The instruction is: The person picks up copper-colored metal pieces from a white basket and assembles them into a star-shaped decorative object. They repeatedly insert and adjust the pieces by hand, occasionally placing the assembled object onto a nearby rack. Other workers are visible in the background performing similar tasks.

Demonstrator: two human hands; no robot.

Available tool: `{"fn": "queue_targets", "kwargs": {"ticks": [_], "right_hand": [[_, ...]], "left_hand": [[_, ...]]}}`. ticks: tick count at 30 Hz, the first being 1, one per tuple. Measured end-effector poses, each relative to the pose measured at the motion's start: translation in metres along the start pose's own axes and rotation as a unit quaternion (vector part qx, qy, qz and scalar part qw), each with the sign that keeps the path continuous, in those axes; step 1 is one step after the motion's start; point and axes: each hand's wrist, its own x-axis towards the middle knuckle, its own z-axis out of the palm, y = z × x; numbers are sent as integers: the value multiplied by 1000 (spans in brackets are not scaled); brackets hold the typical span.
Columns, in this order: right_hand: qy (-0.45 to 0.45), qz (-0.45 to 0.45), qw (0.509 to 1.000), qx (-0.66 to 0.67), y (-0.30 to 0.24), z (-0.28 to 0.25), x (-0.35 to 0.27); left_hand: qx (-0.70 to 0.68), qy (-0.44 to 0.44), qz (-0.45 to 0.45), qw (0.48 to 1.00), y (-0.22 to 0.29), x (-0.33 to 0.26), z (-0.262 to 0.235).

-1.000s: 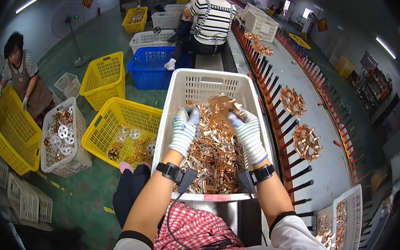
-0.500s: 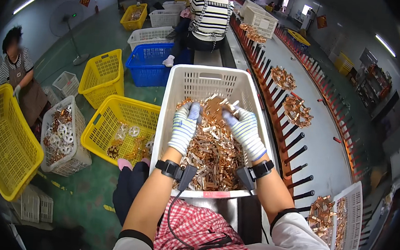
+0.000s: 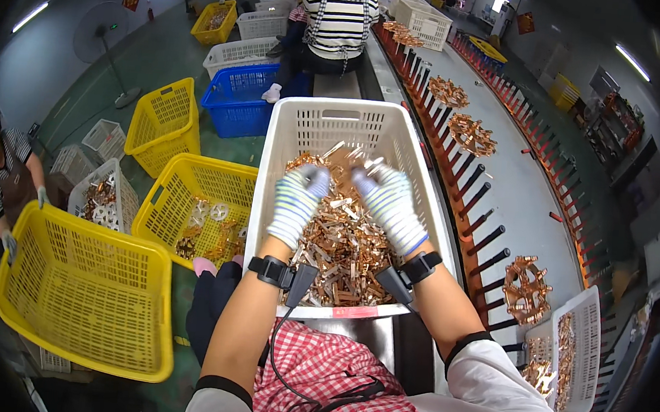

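My left hand point(image 3: 298, 200) and my right hand point(image 3: 389, 203), both in striped knit gloves, are over the far half of a white perforated basket point(image 3: 264, 224). A heap of small copper-coloured metal pieces point(image 3: 342, 253) fills its lower part. Between my curled fingertips is a blurred copper-brown thing point(image 3: 343, 178), too smeared to name. Silvery strips point(image 3: 372, 163) stick up beside the right fingers. Motion blurs the right fingers most; both hands are closed in toward the middle.
Upright dark rods point(image 3: 475, 171) line a rail on the right, with copper-coloured wheel-shaped pieces point(image 3: 526, 290) beside it. A white basket point(image 3: 581, 350) stands near right. On the left, a co-worker point(image 3: 15, 173) holds a large yellow basket point(image 3: 83, 295). Another yellow basket point(image 3: 159, 227) and a blue basket point(image 3: 237, 110) stand beyond.
The co-worker's yellow basket has swung right and nearer. The wheel-shaped pieces have moved farther along the rail. My hands stay over the heap, slightly shifted, and the whole view has shifted a little.
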Motion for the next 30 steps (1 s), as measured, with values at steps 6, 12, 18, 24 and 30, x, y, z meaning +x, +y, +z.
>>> {"fn": "queue_targets", "kwargs": {"ticks": [6,12,18,24,30], "right_hand": [[-46,18,998,-34,14,-18,0],[-138,-34,988,-61,9,-21,3],[103,85,978,161,83,-58,28],[0,178,912,370,28,-88,16],[109,-41,971,207,24,-126,-19]], "left_hand": [[151,-16,71,986,-2,1,14],[178,-4,86,980,-1,7,42],[142,-18,40,989,15,0,62],[40,-18,-35,998,-21,21,63],[-146,10,-107,983,22,6,77]]}}
